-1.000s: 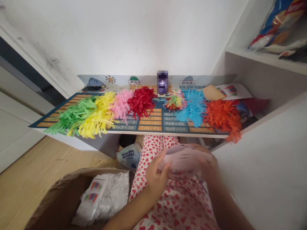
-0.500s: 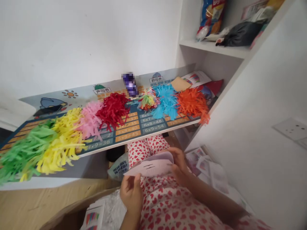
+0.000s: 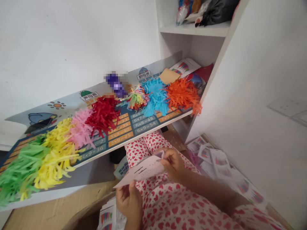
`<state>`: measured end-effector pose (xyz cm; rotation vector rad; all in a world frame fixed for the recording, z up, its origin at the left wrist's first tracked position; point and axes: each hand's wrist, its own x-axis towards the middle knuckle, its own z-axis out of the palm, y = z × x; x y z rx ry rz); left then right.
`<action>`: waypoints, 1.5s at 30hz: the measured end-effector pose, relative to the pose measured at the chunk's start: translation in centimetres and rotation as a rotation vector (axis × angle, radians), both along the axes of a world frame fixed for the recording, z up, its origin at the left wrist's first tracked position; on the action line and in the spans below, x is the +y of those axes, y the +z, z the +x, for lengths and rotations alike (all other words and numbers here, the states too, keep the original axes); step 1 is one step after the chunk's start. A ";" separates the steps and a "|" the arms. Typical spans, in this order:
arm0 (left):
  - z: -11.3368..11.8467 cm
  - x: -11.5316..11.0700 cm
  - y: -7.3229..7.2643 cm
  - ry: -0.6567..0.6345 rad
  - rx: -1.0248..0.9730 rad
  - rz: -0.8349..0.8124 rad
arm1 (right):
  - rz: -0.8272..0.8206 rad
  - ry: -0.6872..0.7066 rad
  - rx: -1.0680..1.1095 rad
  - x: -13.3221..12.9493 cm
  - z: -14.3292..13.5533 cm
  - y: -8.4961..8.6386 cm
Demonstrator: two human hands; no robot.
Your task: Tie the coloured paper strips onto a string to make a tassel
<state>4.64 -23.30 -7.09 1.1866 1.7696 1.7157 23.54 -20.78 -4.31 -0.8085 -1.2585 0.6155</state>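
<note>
A pale printed paper card (image 3: 144, 169) is held above my lap, with dark marks on its face and its far right end bent over. My left hand (image 3: 129, 199) pinches its near left corner between thumb and fingers. At the right end, my right hand (image 3: 173, 164) grips the card's edge. Beyond, fringed paper tassels lie in a row on the desk (image 3: 121, 132): green (image 3: 26, 164), yellow (image 3: 59, 153), pink (image 3: 82, 127), red (image 3: 104, 115), a small multicoloured one (image 3: 137, 98), blue (image 3: 155, 97) and orange (image 3: 183, 95).
Behind the desk stands a white wall (image 3: 79, 35). At the right, a shelf (image 3: 194, 29) holds bags. Printed packets (image 3: 219, 163) lie on the floor to the right. More packets (image 3: 107, 217) sit in a box at lower left. A tan paper piece (image 3: 169, 76) lies behind the blue tassel.
The card has tilted more, its left corner lower and further left, with both hands still on it. The camera view has shifted, so the desk and shelf appear further left.
</note>
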 end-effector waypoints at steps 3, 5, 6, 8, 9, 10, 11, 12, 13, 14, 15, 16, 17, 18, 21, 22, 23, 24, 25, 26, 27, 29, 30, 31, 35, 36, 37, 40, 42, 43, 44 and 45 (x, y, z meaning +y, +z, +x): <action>0.1 -0.2 -0.2 0.007 -0.018 0.012 | 0.002 -0.056 -0.042 -0.1 0.0 -0.3; 0.2 -0.3 -0.2 0.014 -0.019 0.021 | -0.015 -0.072 -0.043 -0.1 0.0 -0.5; 0.2 -0.3 -0.1 0.015 -0.016 0.021 | -0.027 -0.076 -0.035 -0.2 0.0 -0.5; 0.3 -0.2 0.0 0.008 -0.014 0.022 | -0.044 -0.083 -0.022 -0.3 -0.1 -0.6; 0.3 -0.2 0.0 0.007 -0.015 0.026 | -0.052 -0.087 -0.021 -0.4 -0.1 -0.6; 0.3 -0.2 0.0 0.008 -0.015 0.031 | -0.058 -0.089 -0.022 -0.5 -0.1 -0.6; 0.3 -0.2 0.0 0.012 -0.014 0.037 | -0.063 -0.089 -0.026 -0.5 0.0 -0.6; 0.3 -0.2 0.0 0.018 -0.010 0.040 | -0.068 -0.095 -0.028 -0.6 0.0 -0.6; 0.3 -0.3 -0.1 0.024 -0.004 0.044 | -0.076 -0.103 -0.030 -0.6 0.0 -0.6; 0.3 -0.3 -0.1 0.028 0.003 0.047 | -0.085 -0.114 -0.032 -0.7 0.1 -0.7; 0.3 -0.3 -0.1 0.028 0.009 0.045 | -0.094 -0.126 -0.037 -0.7 0.1 -0.7; 0.3 -0.3 -0.2 0.027 0.013 0.040 | -0.102 -0.139 -0.043 -0.7 0.1 -0.8; 0.3 -0.3 -0.1 0.026 0.016 0.035 | -0.106 -0.149 -0.050 -0.7 0.1 -0.8; 0.3 -0.3 -0.1 0.026 0.018 0.031 | -0.105 -0.155 -0.056 -0.7 0.1 -0.9; 0.3 -0.4 0.0 0.036 0.027 0.025 | -0.077 -0.162 -0.049 -0.8 0.0 -1.1; 0.3 -0.4 0.0 0.040 0.031 0.028 | -0.069 -0.159 -0.038 -0.8 -0.1 -1.1; 0.2 -0.4 0.0 0.040 0.034 0.030 | -0.067 -0.156 -0.026 -0.8 -0.1 -1.0; 0.2 -0.5 -0.1 0.037 0.036 0.029 | -0.068 -0.154 -0.016 -0.9 0.0 -0.9; 0.1 -0.5 -0.2 0.030 0.035 0.030 | -0.075 -0.151 -0.013 -0.9 0.0 -0.7; 0.1 -0.6 -0.3 0.024 0.033 0.035 | -0.085 -0.145 -0.025 -1.0 0.1 -0.6; 0.0 -0.6 -0.4 0.019 0.031 0.039 | -0.093 -0.141 -0.050 -1.1 0.3 -0.4; 0.0 -0.7 -0.7 0.011 0.026 0.045 | -0.096 -0.137 -0.098 -1.1 0.4 0.0; 0.1 -0.7 -0.8 0.006 0.019 0.047 | -0.079 -0.132 -0.097 -1.1 0.4 0.1; 0.2 -0.7 -0.8 -0.002 0.008 0.049 | -0.049 -0.125 -0.075 -1.0 0.4 0.2; 0.5 -0.6 -0.7 -0.018 -0.024 0.050 | 0.064 -0.112 0.022 -0.7 0.0 0.0; 0.6 -0.6 -0.6 -0.016 -0.021 0.048 | 0.071 -0.115 0.008 -0.6 0.0 -0.1; 0.6 -0.6 -0.6 -0.015 -0.017 0.046 | 0.071 -0.120 -0.015 -0.6 -0.1 -0.1; 0.6 -0.7 -0.6 -0.027 -0.006 0.037 | 0.087 -0.144 -0.070 -0.5 0.0 0.0; 0.4 -0.8 -0.8 -0.025 -0.002 0.035 | 0.101 -0.154 -0.085 -0.6 0.1 0.0; 0.4 -0.8 -0.9 -0.020 0.000 0.038 | 0.106 -0.156 -0.081 -0.6 0.1 0.1; 0.3 -0.9 -1.0 -0.016 0.000 0.041 | 0.109 -0.157 -0.071 -0.5 0.1 0.1; 0.2 -0.9 -1.1 -0.013 0.003 0.045 | 0.113 -0.155 -0.058 -0.5 0.1 0.2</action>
